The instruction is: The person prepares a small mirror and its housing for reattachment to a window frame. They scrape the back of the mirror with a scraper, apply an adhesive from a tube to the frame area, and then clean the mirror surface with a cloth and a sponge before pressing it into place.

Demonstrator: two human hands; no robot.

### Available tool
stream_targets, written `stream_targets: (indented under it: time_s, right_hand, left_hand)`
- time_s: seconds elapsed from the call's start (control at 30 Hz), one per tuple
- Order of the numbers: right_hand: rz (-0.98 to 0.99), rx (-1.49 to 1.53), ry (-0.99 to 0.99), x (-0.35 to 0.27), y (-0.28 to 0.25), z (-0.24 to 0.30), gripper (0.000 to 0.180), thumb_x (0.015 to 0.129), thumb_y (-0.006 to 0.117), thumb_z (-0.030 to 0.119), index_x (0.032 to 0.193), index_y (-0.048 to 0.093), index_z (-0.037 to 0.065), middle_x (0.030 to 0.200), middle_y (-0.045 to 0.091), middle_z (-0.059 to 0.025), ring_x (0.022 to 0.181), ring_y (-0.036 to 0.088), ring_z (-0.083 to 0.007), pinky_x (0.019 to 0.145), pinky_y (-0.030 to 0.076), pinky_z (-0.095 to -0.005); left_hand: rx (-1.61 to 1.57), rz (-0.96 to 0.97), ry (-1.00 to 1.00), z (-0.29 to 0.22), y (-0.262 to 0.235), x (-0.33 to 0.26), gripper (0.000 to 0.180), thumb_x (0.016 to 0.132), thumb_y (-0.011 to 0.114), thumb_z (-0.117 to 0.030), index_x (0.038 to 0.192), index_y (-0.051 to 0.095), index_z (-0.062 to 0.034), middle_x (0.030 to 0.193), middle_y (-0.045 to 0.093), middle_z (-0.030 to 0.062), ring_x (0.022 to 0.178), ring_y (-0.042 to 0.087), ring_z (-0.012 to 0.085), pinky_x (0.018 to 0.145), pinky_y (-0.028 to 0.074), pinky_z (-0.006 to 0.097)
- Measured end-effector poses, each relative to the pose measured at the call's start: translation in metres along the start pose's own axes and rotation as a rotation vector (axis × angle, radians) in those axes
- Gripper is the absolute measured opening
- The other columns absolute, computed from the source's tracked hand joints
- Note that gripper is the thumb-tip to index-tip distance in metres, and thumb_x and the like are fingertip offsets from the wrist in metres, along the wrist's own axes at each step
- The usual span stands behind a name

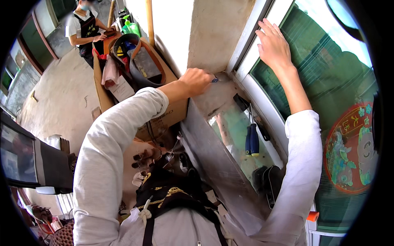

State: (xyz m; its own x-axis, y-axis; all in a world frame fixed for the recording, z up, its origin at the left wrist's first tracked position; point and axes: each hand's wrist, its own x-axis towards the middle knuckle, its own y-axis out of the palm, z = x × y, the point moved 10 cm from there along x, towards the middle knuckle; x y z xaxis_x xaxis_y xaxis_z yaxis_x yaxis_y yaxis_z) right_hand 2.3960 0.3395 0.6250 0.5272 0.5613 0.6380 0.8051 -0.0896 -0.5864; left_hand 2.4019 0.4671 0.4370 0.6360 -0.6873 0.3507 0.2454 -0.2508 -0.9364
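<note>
Your left hand (197, 82), at upper centre, is clenched around a small blue-ended object (214, 79); it pokes out at the fist's right, and the fingers hide too much to tell what it is. Your right hand (274, 45), at upper right, is unclenched, its fingers extended against the white window frame (251, 61). Between your forearms, right of centre, two blue handles (254, 139) with yellow ends lie side by side on the windowsill (222, 93), and a black object (271, 184) sits lower down, just beside your right sleeve. At the right edge, a round red decoration (351, 147) is on the glass. Beyond your left forearm, a cardboard box (174, 110) holds a dark bag (145, 65) with a brown rim. Shoes (183, 162) stand on the floor at lower centre. Farther off, green bottles (131, 28) stand behind the box, and at upper left a co-worker (87, 30) in a dark apron handles something brown.
</note>
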Motion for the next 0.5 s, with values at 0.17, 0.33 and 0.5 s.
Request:
stream_targets:
  time_s: [0.17,0.33,0.5]
  right_hand:
    - [0.053,0.019,0.031,-0.009,0.001,-0.002,0.022,0.077,0.066,0.005,0.099,0.068,0.001,0.132,0.057,-0.0132,0.135,0.042,-0.0253,0.116,0.029,-0.0381]
    - [0.043,0.002,0.036,-0.002,-0.001,0.005,0.019,0.078,0.063,0.002,0.096,0.068,0.001,0.134,0.056,-0.013,0.136,0.04,-0.0252,0.117,0.028,-0.0388]
    - [0.231,-0.088,0.062,-0.007,0.011,0.0,0.034,0.078,0.069,0.006,0.111,0.066,0.001,0.14,0.05,-0.0117,0.139,0.036,-0.0258,0.119,0.025,-0.0391]
  left_hand:
    - [-0.034,0.072,0.089,-0.015,-0.006,-0.035,0.034,0.088,0.062,-0.025,0.117,0.064,-0.0072,0.105,0.067,0.016,0.077,0.068,0.0317,0.065,0.056,0.04]
    - [0.084,0.149,-0.052,-0.003,0.013,-0.004,0.033,0.09,0.062,-0.021,0.12,0.064,-0.0075,0.098,0.068,0.0162,0.073,0.069,0.0258,0.064,0.057,0.038]
    - [0.029,0.3,-0.051,0.007,-0.015,0.015,0.024,0.089,0.062,-0.023,0.106,0.073,-0.0101,0.078,0.07,0.015,0.068,0.068,0.0253,0.064,0.057,0.038]
